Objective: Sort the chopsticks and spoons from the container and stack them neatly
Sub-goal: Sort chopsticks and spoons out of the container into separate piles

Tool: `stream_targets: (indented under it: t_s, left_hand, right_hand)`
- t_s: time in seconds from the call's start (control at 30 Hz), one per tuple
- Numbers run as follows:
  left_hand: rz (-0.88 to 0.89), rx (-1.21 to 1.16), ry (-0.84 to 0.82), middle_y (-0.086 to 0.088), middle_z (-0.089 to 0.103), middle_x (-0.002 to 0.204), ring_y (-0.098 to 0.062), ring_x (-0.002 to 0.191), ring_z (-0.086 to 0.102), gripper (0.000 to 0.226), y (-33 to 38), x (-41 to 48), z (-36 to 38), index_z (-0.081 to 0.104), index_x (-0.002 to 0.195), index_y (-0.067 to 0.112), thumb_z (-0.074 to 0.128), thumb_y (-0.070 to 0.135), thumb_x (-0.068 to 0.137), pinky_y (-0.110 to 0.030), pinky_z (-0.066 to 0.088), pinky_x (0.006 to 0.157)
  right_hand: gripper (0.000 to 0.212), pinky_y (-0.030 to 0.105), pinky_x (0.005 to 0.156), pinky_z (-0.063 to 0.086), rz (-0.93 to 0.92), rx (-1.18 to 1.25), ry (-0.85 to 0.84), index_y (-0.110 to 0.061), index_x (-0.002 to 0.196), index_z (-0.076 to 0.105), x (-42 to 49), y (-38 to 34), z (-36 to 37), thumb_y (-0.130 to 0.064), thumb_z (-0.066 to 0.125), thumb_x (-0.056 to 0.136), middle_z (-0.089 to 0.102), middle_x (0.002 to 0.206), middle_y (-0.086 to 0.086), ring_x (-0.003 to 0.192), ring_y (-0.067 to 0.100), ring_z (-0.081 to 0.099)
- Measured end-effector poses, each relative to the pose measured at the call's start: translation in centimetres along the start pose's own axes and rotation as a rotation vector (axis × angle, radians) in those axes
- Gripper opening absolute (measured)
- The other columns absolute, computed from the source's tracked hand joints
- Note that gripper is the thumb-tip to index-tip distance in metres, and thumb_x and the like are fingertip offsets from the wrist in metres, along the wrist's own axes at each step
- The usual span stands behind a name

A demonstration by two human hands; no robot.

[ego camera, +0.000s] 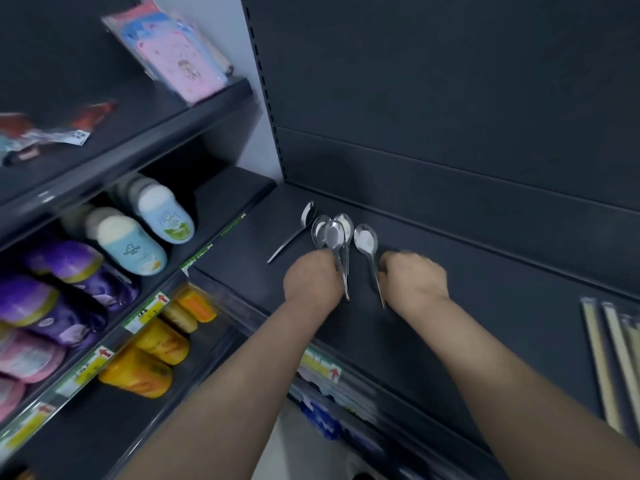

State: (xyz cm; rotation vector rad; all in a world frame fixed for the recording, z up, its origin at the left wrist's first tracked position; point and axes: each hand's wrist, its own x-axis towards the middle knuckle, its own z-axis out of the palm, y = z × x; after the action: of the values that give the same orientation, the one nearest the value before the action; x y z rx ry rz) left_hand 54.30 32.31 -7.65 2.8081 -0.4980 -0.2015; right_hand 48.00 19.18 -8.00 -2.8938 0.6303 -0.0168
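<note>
Reaching forward over a dark shelf (433, 341), both bare hands work at a small group of metal spoons near its back panel. The left hand (313, 277) is curled, knuckles up, round the handles of a bunch of spoons (334, 235). Three bowls fan out just beyond its fingers, overlapping one another, and the handle ends poke out below the hand on its right side. The right hand (414, 277), slightly blurred, is also curled and holds a single spoon (365, 237) by the handle. That spoon's bowl faces up just beside the bunch without touching it, and its handle runs along the inner edge of the hand, with the tip showing past the wrist. The two hands sit side by side, near each other but apart, with the spoon handles between them

A loose spoon (294, 233) lies on the shelf to the left of the bunch, tilted, its bowl toward the back panel and clear of both hands. Well apart at the right edge of the shelf lie pale chopsticks (609, 358) in clear sleeves, laid side by side

On the neighbouring shelves to the left stand pale blue bottles (159, 216), purple packs (62, 261) and orange packs (162, 341)
</note>
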Motion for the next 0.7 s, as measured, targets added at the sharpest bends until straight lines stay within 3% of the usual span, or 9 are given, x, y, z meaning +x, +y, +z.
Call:
stream_targets:
  t_s: [0.13, 0.43, 0.6, 0.7]
  left_hand:
    - [0.222, 0.060, -0.010, -0.005, 0.066, 0.109, -0.027, 0.101, 0.060, 0.022, 1.6, -3.3, -0.1, 0.068, 0.105, 0.017, 0.052, 0.015, 0.090, -0.035, 0.049, 0.074]
    - [0.556, -0.047, -0.145, 0.003, 0.070, 0.101, -0.022, 0.096, 0.063, 0.021, 11.3, -14.5, 3.3, 0.069, 0.101, 0.024, 0.052, 0.018, 0.091, -0.032, 0.052, 0.076]
    - [0.749, -0.079, -0.176, 0.004, 0.069, 0.104, -0.021, 0.097, 0.062, 0.020, 18.8, -19.1, 3.8, 0.069, 0.103, 0.025, 0.052, 0.020, 0.093, -0.033, 0.052, 0.079]
    - [0.833, -0.095, -0.200, 0.005, 0.068, 0.106, -0.020, 0.099, 0.062, 0.021, 23.3, -21.9, 4.3, 0.069, 0.105, 0.027, 0.052, 0.021, 0.094, -0.032, 0.052, 0.078]
  right_hand:
    - [0.019, 0.029, 0.067, 0.038, -0.032, -0.124, 0.050, -0.017, 0.107, 0.061, -5.3, 2.5, -0.5, -0.015, 0.053, 0.090, 0.059, 0.107, 0.003, 0.104, 0.024, 0.055]
    - [0.021, 0.029, 0.069, 0.039, 0.278, -0.207, 0.113, -0.022, 0.104, 0.064, -21.4, 12.5, -3.6, -0.018, 0.050, 0.089, 0.064, 0.107, 0.002, 0.106, 0.025, 0.058]
    - [0.011, 0.026, 0.061, 0.039, 0.497, -0.210, 0.212, -0.022, 0.087, 0.062, -28.6, 19.1, -6.5, -0.014, 0.054, 0.085, 0.062, 0.091, -0.001, 0.094, 0.025, 0.060]
    - [0.016, 0.025, 0.052, 0.025, 0.596, -0.229, 0.287, -0.015, 0.069, 0.046, -32.2, 22.6, -7.7, -0.012, 0.053, 0.083, 0.043, 0.070, -0.001, 0.079, 0.028, 0.054]
